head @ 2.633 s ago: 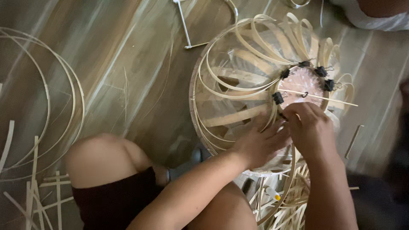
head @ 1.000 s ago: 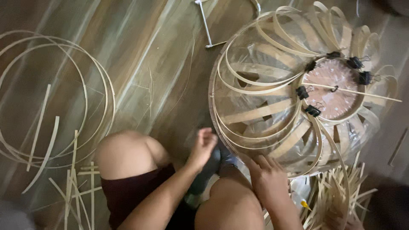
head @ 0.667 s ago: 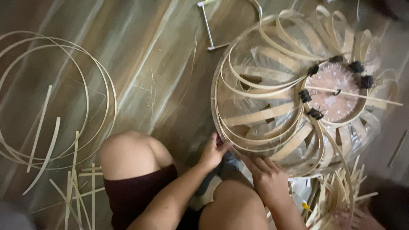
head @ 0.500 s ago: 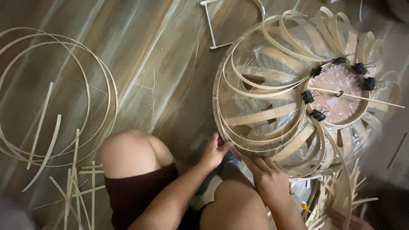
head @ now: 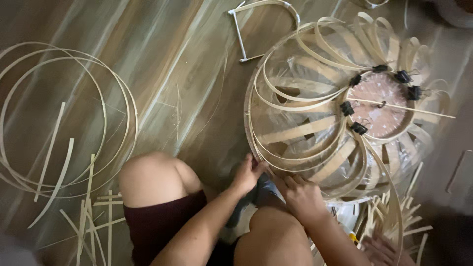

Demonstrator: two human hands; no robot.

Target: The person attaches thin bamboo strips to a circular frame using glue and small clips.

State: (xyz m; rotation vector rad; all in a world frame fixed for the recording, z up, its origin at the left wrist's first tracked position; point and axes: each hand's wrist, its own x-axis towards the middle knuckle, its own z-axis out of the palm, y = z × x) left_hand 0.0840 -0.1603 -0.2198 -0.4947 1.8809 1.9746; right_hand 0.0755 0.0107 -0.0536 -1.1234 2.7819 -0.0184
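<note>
At the lower rim of the bamboo frame [head: 315,133], both hands met. Left hand [head: 248,173]: fingers [head: 257,163] curled, tips pinched on the rim strip at its near-left edge; exact hold partly blurred. Right hand [head: 301,196]: fingers [head: 290,181] bent, tips pressed to the rim just right of the left hand; whether they closed round a strip or only touched it, cannot tell. Hands sat just beside each other, w/ a small gap between them.

Nearest the viewer, below the fingers: two bare knees [head: 148,172] and dark red shorts [head: 162,221], person seated on the floor. Right of and below the right-hand fingers lay a heap of short bamboo offcuts [head: 394,221].

Above the fingers rose the frame itself, a domed cage of curved bamboo strips w/ clear plastic film inside, lying tilted on the wooden floor [head: 172,64]. Up and right of the fingers, a round pinkish disc [head: 382,106] formed its hub; black binder clips [head: 358,128] gripped strip ends round the disc's edge, and a thin stick crossed it.

Far left of the fingers: large loose bamboo hoops [head: 74,118] and straight strips [head: 93,216] on the floor. Farthest, beyond the frame's top-left: a bent strip piece w/ a straight bar [head: 241,37].
</note>
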